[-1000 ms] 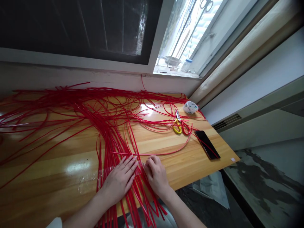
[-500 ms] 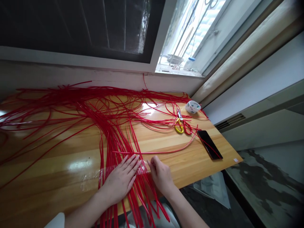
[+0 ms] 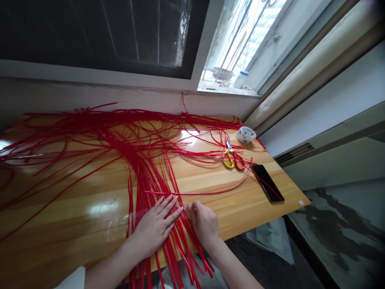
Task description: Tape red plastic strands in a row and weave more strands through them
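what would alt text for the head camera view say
Two bare hands, left hand flat and right hand curled, press a bundle of red strips onto a wooden table. Scissors, a tape roll and a phone lie at far right.

Red strips gathered flat under clear tape at the desk's near edge

The red strips (image 3: 150,180) are thin, glossy and long; at the far side they sprawl in loose loops and tangles across the desk (image 3: 75,200), then draw together into a dense, nearly parallel bundle running toward the near edge, where their ends hang over it; a band of clear tape (image 3: 120,220) lies crosswise over the bundle, wrinkled and shiny, its left part stuck to bare wood; one single strip crosses the bundle sideways just beyond the tape.
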Demonstrator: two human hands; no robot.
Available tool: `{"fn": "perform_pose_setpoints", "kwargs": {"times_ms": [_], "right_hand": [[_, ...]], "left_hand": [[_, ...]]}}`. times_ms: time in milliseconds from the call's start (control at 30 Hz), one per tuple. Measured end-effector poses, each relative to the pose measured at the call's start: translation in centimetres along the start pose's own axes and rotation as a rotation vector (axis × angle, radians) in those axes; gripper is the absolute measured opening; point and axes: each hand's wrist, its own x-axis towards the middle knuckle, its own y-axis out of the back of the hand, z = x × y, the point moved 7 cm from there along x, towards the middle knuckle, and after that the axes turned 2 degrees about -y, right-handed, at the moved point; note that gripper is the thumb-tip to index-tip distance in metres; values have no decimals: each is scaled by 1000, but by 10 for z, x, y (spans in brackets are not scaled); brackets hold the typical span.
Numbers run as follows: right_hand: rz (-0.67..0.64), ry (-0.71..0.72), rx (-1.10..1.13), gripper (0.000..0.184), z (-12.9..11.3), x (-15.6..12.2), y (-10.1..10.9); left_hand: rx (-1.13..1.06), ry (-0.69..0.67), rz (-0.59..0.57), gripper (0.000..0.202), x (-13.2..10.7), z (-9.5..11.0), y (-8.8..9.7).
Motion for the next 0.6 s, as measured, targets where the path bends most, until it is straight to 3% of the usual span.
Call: {"fn": "perform_pose_setpoints", "kwargs": {"times_ms": [267, 600], "right_hand": [[26, 71, 35, 30, -8, -5, 4], [53, 32, 79, 28, -1, -8, 1]], "left_hand": [[-45, -1, -33, 54, 3, 1, 0], [-139, -98, -107, 63, 8, 5, 7]]}}
